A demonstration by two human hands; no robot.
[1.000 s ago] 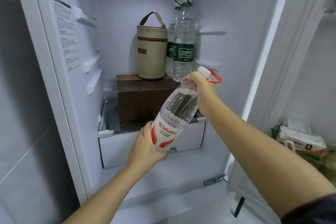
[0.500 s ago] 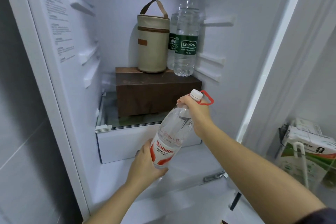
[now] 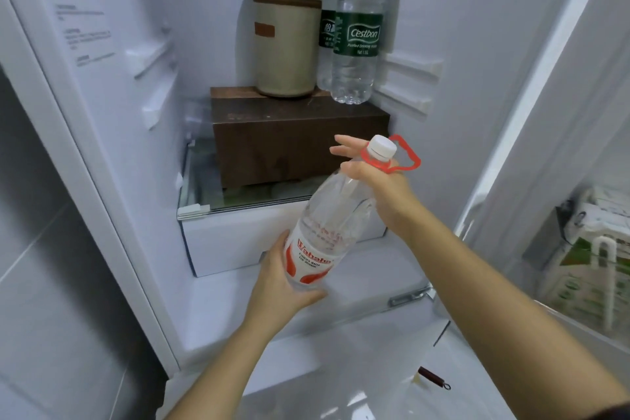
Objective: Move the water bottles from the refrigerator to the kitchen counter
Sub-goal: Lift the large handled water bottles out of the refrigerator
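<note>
A large clear water bottle (image 3: 332, 215) with a red-and-white label, white cap and red carry ring is tilted in front of the open refrigerator (image 3: 136, 112). My left hand (image 3: 286, 283) cups its base from below. My right hand (image 3: 375, 181) rests at its neck with the fingers spread and lifting off. Two green-label water bottles stand upright on a brown box inside: the front one (image 3: 358, 34) is fully seen, the back one (image 3: 328, 27) is partly hidden.
A beige cylindrical bag (image 3: 286, 34) stands on the brown box (image 3: 293, 136) beside the bottles. A white drawer (image 3: 231, 242) lies below the glass shelf. The open door's bin on the right holds cartons (image 3: 593, 249).
The red-label bottle has come lower and out of the refrigerator toward me. My right hand's fingers have loosened and spread at the neck. The left hand still holds the base.
</note>
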